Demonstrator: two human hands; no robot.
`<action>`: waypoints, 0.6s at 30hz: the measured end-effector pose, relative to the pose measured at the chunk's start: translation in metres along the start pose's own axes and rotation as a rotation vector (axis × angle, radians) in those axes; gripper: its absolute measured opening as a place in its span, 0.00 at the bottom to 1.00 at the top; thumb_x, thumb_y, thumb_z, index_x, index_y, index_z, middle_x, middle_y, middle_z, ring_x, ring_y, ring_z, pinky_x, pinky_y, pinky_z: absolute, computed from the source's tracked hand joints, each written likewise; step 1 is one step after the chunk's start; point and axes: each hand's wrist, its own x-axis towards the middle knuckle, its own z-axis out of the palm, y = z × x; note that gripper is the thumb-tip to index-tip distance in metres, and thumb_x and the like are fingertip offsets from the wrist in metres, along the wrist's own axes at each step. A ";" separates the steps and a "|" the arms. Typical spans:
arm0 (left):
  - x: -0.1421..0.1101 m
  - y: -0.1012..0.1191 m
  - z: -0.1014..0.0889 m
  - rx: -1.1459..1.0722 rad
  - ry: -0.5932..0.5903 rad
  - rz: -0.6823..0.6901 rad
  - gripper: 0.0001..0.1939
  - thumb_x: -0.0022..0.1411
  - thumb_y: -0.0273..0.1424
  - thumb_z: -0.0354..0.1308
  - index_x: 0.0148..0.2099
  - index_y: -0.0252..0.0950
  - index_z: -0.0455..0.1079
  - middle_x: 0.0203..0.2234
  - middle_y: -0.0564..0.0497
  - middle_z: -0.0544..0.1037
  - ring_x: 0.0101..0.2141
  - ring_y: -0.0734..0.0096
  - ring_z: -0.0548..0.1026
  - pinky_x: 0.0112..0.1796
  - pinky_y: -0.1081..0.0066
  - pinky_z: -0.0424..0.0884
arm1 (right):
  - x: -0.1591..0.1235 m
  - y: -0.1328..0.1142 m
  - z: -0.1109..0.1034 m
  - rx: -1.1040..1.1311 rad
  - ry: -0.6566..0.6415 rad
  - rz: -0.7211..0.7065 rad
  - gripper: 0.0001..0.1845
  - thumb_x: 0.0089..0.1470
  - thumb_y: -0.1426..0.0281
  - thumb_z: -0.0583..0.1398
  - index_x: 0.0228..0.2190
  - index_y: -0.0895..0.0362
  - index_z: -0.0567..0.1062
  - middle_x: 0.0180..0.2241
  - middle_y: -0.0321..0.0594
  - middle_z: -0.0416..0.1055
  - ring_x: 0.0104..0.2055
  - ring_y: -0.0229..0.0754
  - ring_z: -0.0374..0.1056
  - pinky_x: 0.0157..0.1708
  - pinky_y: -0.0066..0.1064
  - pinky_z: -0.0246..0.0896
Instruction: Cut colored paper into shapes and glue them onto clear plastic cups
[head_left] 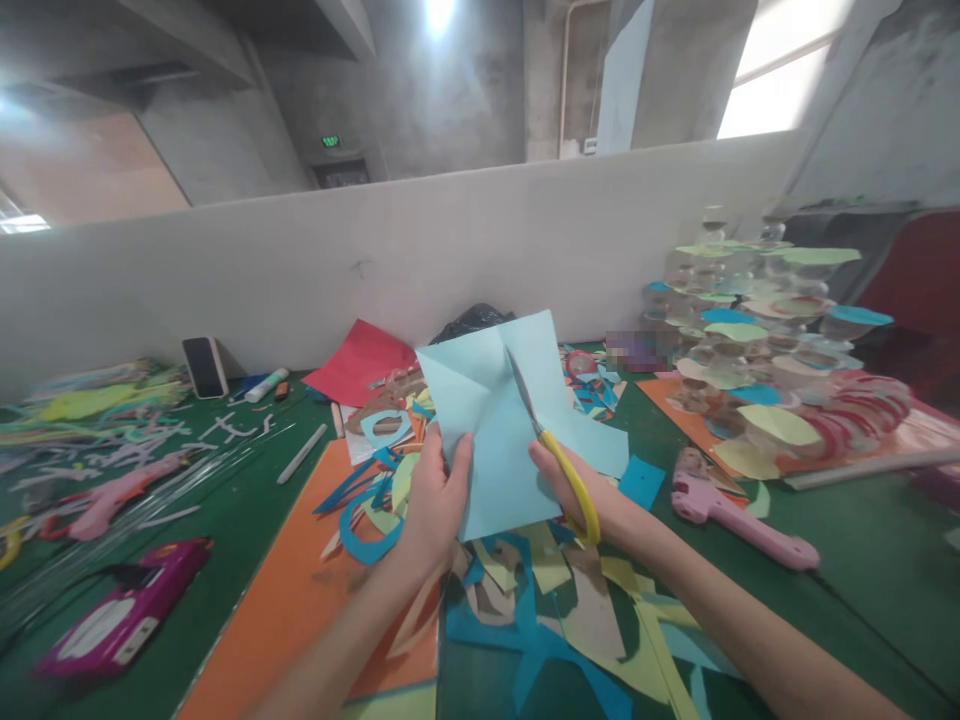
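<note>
Two bare forearms reach up from the bottom edge over a litter of flat paper offcuts point(525, 600) in blue, yellow and tan, cut into curved strips and jagged slivers. Beneath them lies a matte orange sheet point(292, 590) on a green table point(847, 590).

Above the scraps, the left hand point(435, 500) is closed on the lower left edge of a pale blue sheet of paper point(495, 420), thumb in front and fingers behind. That sheet is smooth, roughly square, marked with straight fold creases, and held up off the table at the middle of the view.

At its right, the right hand point(577, 485) grips a pair of scissors point(551, 450) with glossy yellow plastic loops; the slim grey blades point up and left across the paper's face, and whether they stand open or closed I cannot tell.

Well apart to the right lies a pink plastic glue gun point(735, 515); beyond it a stack of clear cups point(742, 330) topped with coloured paper discs. A magenta glue gun point(120, 615), blurred, sits at the near left. Farther back, a dark phone point(204, 366) leans against the grey partition wall point(450, 250), with a red sheet point(360, 365) near it. A small green sign point(331, 141) glows high on the concrete wall, too small to read.
</note>
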 end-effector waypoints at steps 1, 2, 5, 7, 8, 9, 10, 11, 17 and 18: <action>-0.001 0.000 0.000 -0.015 -0.008 0.008 0.16 0.66 0.43 0.51 0.50 0.38 0.65 0.47 0.45 0.75 0.50 0.60 0.72 0.50 0.64 0.66 | -0.001 0.000 -0.001 0.001 -0.027 -0.008 0.29 0.57 0.41 0.47 0.31 0.53 0.67 0.31 0.39 0.68 0.33 0.45 0.65 0.35 0.35 0.65; -0.001 0.000 0.001 -0.023 -0.020 0.013 0.16 0.66 0.43 0.51 0.49 0.38 0.65 0.47 0.46 0.75 0.50 0.61 0.72 0.49 0.64 0.67 | -0.001 0.000 -0.001 0.003 -0.044 -0.016 0.29 0.58 0.41 0.47 0.32 0.53 0.67 0.33 0.39 0.68 0.35 0.45 0.65 0.38 0.36 0.65; -0.004 -0.002 0.002 -0.001 -0.034 0.003 0.16 0.66 0.43 0.50 0.48 0.37 0.64 0.45 0.45 0.75 0.49 0.60 0.72 0.50 0.63 0.66 | -0.001 -0.003 -0.003 0.010 -0.024 0.009 0.28 0.57 0.41 0.47 0.31 0.53 0.66 0.34 0.40 0.69 0.36 0.45 0.65 0.40 0.36 0.64; -0.004 -0.004 0.003 0.027 -0.035 -0.024 0.18 0.66 0.44 0.50 0.51 0.37 0.64 0.47 0.44 0.75 0.49 0.59 0.72 0.51 0.62 0.65 | 0.000 -0.005 -0.004 0.028 -0.013 0.067 0.28 0.57 0.41 0.47 0.28 0.53 0.65 0.30 0.39 0.68 0.34 0.45 0.65 0.37 0.36 0.64; -0.005 -0.005 0.003 0.032 -0.038 -0.036 0.19 0.66 0.44 0.50 0.52 0.37 0.63 0.48 0.44 0.74 0.49 0.59 0.71 0.51 0.61 0.64 | 0.001 -0.006 -0.005 0.042 -0.025 0.092 0.28 0.57 0.41 0.47 0.28 0.53 0.64 0.28 0.39 0.68 0.32 0.45 0.65 0.35 0.35 0.64; -0.004 -0.006 0.003 0.032 -0.041 -0.042 0.19 0.66 0.45 0.50 0.52 0.37 0.63 0.48 0.44 0.74 0.50 0.60 0.71 0.51 0.61 0.64 | 0.001 -0.006 -0.005 0.058 -0.042 0.106 0.28 0.57 0.42 0.46 0.27 0.53 0.64 0.27 0.38 0.68 0.31 0.45 0.65 0.33 0.34 0.64; -0.004 -0.006 0.002 0.033 -0.043 -0.041 0.19 0.66 0.45 0.49 0.52 0.37 0.63 0.48 0.45 0.74 0.49 0.60 0.71 0.51 0.61 0.64 | 0.002 -0.006 -0.005 0.075 -0.061 0.111 0.28 0.58 0.42 0.46 0.27 0.53 0.64 0.25 0.37 0.68 0.29 0.44 0.65 0.31 0.34 0.64; -0.004 -0.006 0.002 0.035 -0.042 -0.034 0.18 0.67 0.45 0.49 0.51 0.37 0.63 0.47 0.45 0.74 0.49 0.60 0.71 0.51 0.62 0.64 | 0.002 -0.006 -0.005 0.090 -0.078 0.110 0.28 0.58 0.41 0.46 0.28 0.53 0.64 0.24 0.37 0.68 0.28 0.44 0.66 0.30 0.33 0.63; -0.003 -0.003 0.002 0.075 -0.034 -0.014 0.16 0.67 0.44 0.49 0.47 0.37 0.64 0.39 0.48 0.74 0.42 0.63 0.72 0.45 0.64 0.67 | 0.006 -0.003 -0.004 0.061 -0.045 0.121 0.29 0.56 0.41 0.47 0.26 0.53 0.64 0.20 0.35 0.66 0.24 0.42 0.64 0.26 0.32 0.61; -0.003 -0.003 0.001 0.070 -0.035 -0.018 0.16 0.67 0.44 0.49 0.47 0.38 0.64 0.39 0.48 0.74 0.42 0.63 0.72 0.45 0.64 0.67 | 0.007 -0.003 -0.004 0.039 -0.031 0.115 0.29 0.56 0.41 0.48 0.25 0.53 0.64 0.19 0.34 0.66 0.24 0.42 0.64 0.25 0.31 0.60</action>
